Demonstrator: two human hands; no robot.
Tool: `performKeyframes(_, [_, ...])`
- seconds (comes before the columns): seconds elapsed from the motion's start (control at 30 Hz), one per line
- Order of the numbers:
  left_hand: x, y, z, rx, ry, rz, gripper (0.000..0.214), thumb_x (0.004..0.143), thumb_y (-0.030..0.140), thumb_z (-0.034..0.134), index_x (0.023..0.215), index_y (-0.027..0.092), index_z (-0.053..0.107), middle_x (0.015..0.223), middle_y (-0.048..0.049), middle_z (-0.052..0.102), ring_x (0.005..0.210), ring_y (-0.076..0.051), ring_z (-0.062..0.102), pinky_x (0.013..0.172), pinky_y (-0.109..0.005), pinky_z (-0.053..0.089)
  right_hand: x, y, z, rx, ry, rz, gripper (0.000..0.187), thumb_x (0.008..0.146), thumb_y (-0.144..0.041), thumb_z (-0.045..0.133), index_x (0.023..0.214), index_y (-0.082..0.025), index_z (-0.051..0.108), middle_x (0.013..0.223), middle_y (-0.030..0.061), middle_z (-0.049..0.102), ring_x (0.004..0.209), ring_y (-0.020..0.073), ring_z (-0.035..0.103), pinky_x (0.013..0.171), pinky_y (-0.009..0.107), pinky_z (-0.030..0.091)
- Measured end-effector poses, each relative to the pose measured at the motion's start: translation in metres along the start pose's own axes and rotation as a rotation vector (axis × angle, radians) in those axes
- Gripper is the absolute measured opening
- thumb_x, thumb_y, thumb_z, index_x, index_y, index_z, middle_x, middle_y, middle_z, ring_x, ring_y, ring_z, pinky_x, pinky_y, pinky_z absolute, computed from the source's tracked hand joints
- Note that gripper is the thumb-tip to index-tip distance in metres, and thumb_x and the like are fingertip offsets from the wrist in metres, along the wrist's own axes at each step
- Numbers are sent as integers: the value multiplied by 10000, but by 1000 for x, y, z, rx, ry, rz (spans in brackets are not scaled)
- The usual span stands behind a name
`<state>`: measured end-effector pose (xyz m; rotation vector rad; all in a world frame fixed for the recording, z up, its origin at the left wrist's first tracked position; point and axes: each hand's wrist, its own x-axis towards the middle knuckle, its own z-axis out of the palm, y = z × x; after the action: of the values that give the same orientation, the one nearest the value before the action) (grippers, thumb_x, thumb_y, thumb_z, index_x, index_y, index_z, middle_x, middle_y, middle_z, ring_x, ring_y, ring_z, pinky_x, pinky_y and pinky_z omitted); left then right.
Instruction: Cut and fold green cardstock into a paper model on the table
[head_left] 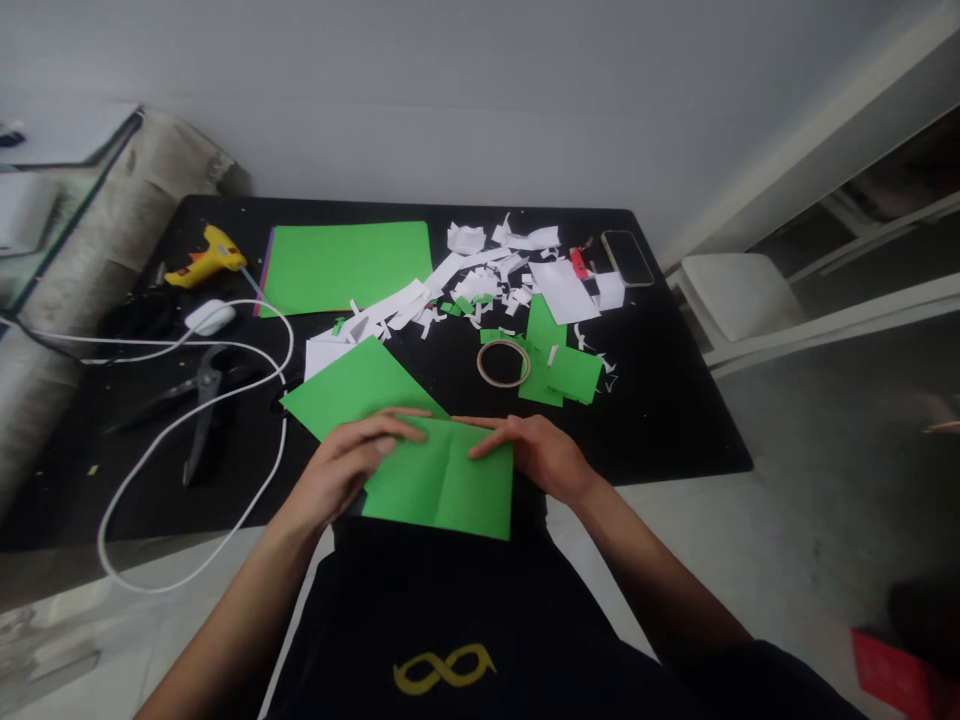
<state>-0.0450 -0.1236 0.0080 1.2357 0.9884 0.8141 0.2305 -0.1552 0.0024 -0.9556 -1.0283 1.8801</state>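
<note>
A green sheet of paper (435, 480) with a crease down its middle is held at the table's near edge, in front of my body. My left hand (360, 455) grips its upper left part, thumb and fingers around the edge. At the upper right, my right hand (536, 450) pinches the same sheet, fingers behind and thumb in front. Just beyond my left hand, a larger green paper (360, 390) lies at an angle on the table. Past the right hand are cut green paper pieces (577, 375) and a roll of tape (480, 365).
White paper scraps (510, 280) cover the back middle. A green paper stack (345, 265), yellow glue gun (210, 257) and scissors (206, 385) lie left, with a looping white cable (120, 490). A phone (628, 258) rests at the back right, near a white stool (739, 290).
</note>
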Motion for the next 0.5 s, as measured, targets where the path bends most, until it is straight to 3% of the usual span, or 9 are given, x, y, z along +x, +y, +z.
performKeyframes(0.03, [0,-2,0,67,16,-1,257,845,409,792,1012,220,840,1304,-136,757,1087,-312,743,858,-403,626,0,0,1,-81,58,4,308,911,-494,708,920,-226,860,1276,97,777,1171,314,721,1026,487,557])
performKeyframes(0.1, [1,-5,0,125,56,-6,389,805,315,862,1183,266,779,1309,-88,735,1027,-226,726,808,-306,600,-2,1,4,-195,140,-5,210,828,-394,849,970,-243,820,1113,56,805,1037,254,747,915,402,594])
performKeyframes(0.2, [3,-7,3,111,159,42,488,804,287,868,1264,262,708,1177,-53,736,866,-140,691,751,-248,575,-4,2,5,-169,106,32,477,763,-278,903,1189,-271,687,1002,4,791,887,195,759,782,323,601])
performKeyframes(0.3, [6,-1,11,76,119,75,513,783,269,877,1253,236,672,998,-24,746,843,-144,704,766,-257,588,-2,-3,7,-193,-10,121,679,749,-268,918,1339,-272,580,947,-8,782,863,200,772,774,329,607])
performKeyframes(0.37, [7,7,18,101,24,74,500,797,259,865,1254,236,665,951,-19,753,866,-164,730,774,-271,599,2,-8,11,-243,-34,104,558,787,-328,901,1270,-241,635,952,10,781,887,208,768,798,336,601])
performKeyframes(0.43, [7,15,24,141,-50,88,438,827,262,845,1232,238,681,978,-31,766,895,-176,747,791,-282,609,6,-13,18,-285,7,40,343,831,-400,867,1069,-212,706,913,13,766,850,196,744,761,313,581])
performKeyframes(0.5, [6,21,28,159,-32,130,363,850,273,833,1187,236,705,995,-35,773,909,-179,752,810,-287,616,8,-16,24,-308,76,-4,288,848,-447,848,892,-201,703,821,-3,728,760,176,698,679,286,545])
